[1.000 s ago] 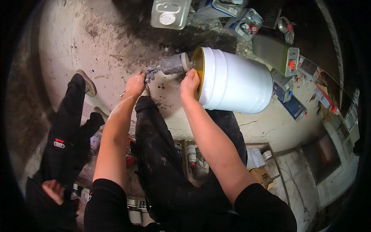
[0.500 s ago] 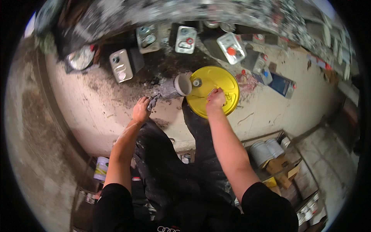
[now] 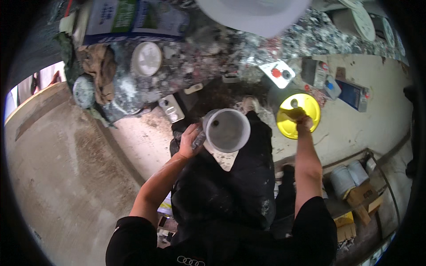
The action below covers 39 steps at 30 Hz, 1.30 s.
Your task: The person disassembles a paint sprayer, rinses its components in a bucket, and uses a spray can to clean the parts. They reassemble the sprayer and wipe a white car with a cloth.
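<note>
A white plastic bucket (image 3: pixel 228 131), its open mouth toward me and its inside whitish, is above my legs. My left hand (image 3: pixel 190 141) is closed at its left side, on a lumpy grey piece (image 3: pixel 199 140) that lies against the bucket; whether this is a handle or a rag I cannot tell. Out to the right, my right hand (image 3: pixel 305 124) is closed around a brownish, blurred flat thing (image 3: pixel 293 114) whose kind does not show. It is over a round yellow lid (image 3: pixel 287 129). A small round metal piece (image 3: pixel 294 103) lies on the lid.
A paint-spattered work surface (image 3: pixel 213 57) runs across ahead, with a large white basin (image 3: pixel 257 13), a small white tub (image 3: pixel 147 59) and a brown cloth (image 3: pixel 98 73). Metal cans (image 3: pixel 278 74) stand beyond the lid. Grey pails (image 3: pixel 344 179) and cardboard boxes (image 3: pixel 364 198) sit at right.
The bucket has come up from near the floor toward me with my left hand. My right hand has shifted right in view, still above the yellow lid. More of the work surface now shows.
</note>
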### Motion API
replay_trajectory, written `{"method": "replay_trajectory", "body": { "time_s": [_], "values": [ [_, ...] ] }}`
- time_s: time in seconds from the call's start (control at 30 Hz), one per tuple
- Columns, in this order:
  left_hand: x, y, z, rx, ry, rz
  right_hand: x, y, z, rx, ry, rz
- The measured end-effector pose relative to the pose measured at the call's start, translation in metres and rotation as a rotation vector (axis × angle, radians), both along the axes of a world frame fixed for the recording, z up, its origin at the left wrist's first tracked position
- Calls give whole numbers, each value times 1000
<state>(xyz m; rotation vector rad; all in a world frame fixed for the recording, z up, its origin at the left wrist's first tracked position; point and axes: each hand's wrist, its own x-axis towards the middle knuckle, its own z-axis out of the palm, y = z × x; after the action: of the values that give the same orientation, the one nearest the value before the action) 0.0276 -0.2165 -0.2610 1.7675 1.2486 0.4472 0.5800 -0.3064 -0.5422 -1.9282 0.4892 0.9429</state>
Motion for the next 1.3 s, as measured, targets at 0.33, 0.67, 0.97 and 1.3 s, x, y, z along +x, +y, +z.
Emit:
{"method": "replay_trajectory", "body": {
  "time_s": [0.33,0.67,0.97,1.3],
  "values": [
    [-113,14,106,-50,6,18,-197,76,246,181,-740,964],
    [-322,3,215,106,60,417,-626,336,502,479,-1061,2018],
    [-415,55,243,257,29,441,-650,343,645,964,-614,1879],
    [-378,136,360,493,-104,253,-639,327,805,1214,-937,2054]
  ]
}}
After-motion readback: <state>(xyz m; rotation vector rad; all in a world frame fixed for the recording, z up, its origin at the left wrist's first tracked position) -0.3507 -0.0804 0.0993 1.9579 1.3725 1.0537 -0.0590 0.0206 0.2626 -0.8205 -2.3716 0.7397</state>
